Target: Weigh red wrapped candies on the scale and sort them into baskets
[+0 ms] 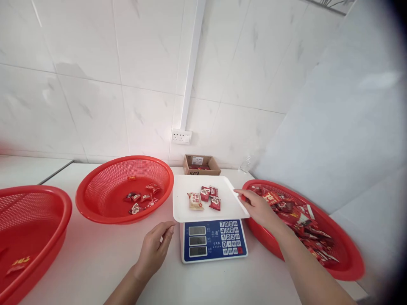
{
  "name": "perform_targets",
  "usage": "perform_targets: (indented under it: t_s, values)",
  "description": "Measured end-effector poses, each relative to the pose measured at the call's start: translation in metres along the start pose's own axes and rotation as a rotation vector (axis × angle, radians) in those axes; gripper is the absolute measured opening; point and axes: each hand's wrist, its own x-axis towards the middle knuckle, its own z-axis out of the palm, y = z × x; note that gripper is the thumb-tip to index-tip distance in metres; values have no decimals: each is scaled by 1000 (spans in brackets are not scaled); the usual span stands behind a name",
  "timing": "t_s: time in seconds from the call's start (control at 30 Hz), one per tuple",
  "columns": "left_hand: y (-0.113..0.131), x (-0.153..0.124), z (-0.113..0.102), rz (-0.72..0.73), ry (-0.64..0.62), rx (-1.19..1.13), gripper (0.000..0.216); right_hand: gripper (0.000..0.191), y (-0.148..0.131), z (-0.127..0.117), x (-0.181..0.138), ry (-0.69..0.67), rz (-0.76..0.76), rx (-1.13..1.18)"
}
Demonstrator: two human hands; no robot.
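My left hand (155, 246) is beside the front left corner of a white weighing tray (182, 184), thumb and fingers curled together, with nothing visible in them. My right hand (254, 205) is at the tray's right edge with its fingers closed; a small red bit shows between them, too little to name. Several dark red snack packets (215, 203) and one cream-coloured packet (195, 201) lie on the tray. Below it the digital scale (213, 241) shows a blue panel with displays and keys; the readings are too faint to make out.
A red basket (352, 271) heaped with red packets stands at the right. Another red basket (95, 218) with several packets is left of the scale, and a third (59, 199) is at the far left. Behind the tray sits a cardboard box (203, 172); a clear plastic container (246, 163) is near the wall.
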Motion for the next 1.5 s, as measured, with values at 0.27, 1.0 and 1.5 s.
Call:
perform_targets:
  t_s: [0.27,1.0,1.5]
  values:
    - [-2,1,3,-17,-16,9,32,41,83,-68,-70,256,423,-351]
    - [-9,2,4,-69,-43,47,38,26,107,-70,-70,-99,454,-258]
    - [-16,2,4,-72,-67,44,36,22,106,-73,-67,163,520,-183]
